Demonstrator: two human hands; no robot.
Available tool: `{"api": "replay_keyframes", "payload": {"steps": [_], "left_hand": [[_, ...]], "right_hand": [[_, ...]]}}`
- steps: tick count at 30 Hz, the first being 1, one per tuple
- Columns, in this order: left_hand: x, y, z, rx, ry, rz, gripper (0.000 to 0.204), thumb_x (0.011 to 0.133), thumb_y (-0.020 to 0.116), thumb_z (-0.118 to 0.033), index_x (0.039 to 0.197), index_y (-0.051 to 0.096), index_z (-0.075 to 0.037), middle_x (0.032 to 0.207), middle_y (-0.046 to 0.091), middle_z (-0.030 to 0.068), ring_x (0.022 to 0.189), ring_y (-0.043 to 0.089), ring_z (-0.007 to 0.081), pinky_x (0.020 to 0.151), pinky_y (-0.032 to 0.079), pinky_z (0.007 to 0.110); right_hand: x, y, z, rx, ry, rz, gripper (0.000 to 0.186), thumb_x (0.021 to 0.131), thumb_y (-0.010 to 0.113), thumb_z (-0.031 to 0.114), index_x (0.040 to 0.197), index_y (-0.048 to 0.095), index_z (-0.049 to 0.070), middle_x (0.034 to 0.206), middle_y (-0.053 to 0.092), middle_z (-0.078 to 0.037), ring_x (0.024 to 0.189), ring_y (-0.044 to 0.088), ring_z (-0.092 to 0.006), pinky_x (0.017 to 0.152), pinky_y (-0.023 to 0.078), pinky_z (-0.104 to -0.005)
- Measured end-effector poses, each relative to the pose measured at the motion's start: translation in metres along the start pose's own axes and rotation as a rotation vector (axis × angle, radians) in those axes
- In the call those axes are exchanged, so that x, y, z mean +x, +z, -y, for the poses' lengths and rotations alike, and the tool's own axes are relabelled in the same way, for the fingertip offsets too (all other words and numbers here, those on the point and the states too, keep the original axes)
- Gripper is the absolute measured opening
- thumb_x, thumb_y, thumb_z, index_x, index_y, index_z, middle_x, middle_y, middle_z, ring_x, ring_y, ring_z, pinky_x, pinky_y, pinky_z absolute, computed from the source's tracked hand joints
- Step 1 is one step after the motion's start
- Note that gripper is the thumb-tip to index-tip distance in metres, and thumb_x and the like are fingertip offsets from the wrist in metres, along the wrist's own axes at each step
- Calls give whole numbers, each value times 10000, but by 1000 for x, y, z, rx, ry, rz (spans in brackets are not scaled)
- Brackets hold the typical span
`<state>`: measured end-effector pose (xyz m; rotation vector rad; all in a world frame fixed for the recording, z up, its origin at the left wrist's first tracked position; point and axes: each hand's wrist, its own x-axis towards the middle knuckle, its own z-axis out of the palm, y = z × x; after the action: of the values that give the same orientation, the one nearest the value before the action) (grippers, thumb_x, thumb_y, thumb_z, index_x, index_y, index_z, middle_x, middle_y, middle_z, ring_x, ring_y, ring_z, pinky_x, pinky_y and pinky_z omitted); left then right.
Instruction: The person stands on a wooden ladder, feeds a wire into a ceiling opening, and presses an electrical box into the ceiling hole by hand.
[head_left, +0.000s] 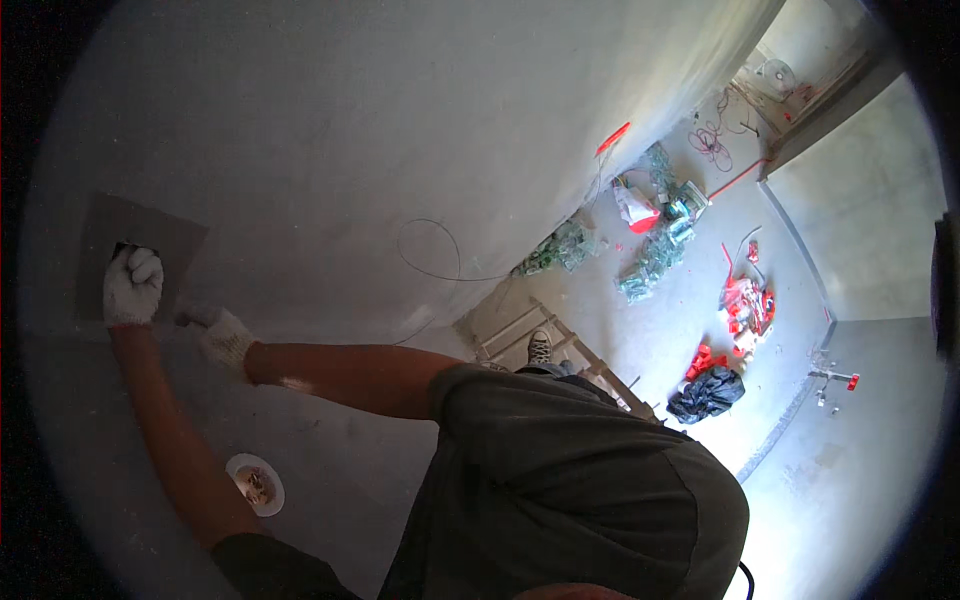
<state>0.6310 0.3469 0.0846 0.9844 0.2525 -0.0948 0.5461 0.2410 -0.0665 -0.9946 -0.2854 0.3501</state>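
Note:
My left hand [133,287], in a white knit glove, has its fingers curled in at a dark gap in a darker grey rectangular patch [185,240] on the grey surface. What the fingers grip there is hidden. Just to the right of it and a little nearer, my right hand [228,340] wears a white glove too. Its fingers are closed and point left, with something small and dark at their tips that I cannot make out. Below the hands, beside my left forearm, a white round-rimmed thing [278,487] has brownish bits inside.
My shoe [540,347] stands on a slatted plank platform [515,328]. A thin wire [458,250] loops out from the wall. On the floor lie greenish clear plastic pieces [650,265], a red-and-white bag [636,205], red wrappings [745,305], and a black bag [708,393].

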Motion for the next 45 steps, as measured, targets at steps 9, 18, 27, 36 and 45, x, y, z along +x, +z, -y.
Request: {"api": "replay_keyframes", "payload": {"steps": [9,18,27,36,45], "left_hand": [[5,13,-4,114,-5,-81,189,987,373,-82,807,431,-77,677,345,21,568,349,138,448,326,265],[6,7,-5,-39,-3,54,188,988,368,-111,817,441,-81,674,351,24,555,347,149,452,318,269],[25,-18,19,-178,-50,469,186,907,459,-152,806,506,-3,697,421,69,607,422,184,557,360,339],[26,-6,26,-45,21,300,118,869,437,-82,759,474,-57,652,359,17,575,373,138,502,318,301],[-4,16,39,-38,165,103,145,921,461,0,789,467,-60,688,430,16,551,424,134,417,317,265]], "right_hand": [[8,19,9,66,-162,-127,303,923,424,119,1148,592,5,1072,638,-144,952,605,-264,834,469,-368],[9,18,17,122,-137,-240,310,928,460,127,1165,616,4,1062,657,-186,997,611,-284,891,443,-336],[19,17,15,55,-105,-338,323,936,525,154,1191,617,-22,827,631,-44,706,538,-117,626,452,-283],[18,12,25,25,-120,-295,291,918,507,174,1128,632,16,653,511,7,503,436,-87,447,333,-258],[7,6,38,12,-160,-198,273,930,515,223,1080,623,21,657,517,4,528,448,-78,461,362,-253]]}}
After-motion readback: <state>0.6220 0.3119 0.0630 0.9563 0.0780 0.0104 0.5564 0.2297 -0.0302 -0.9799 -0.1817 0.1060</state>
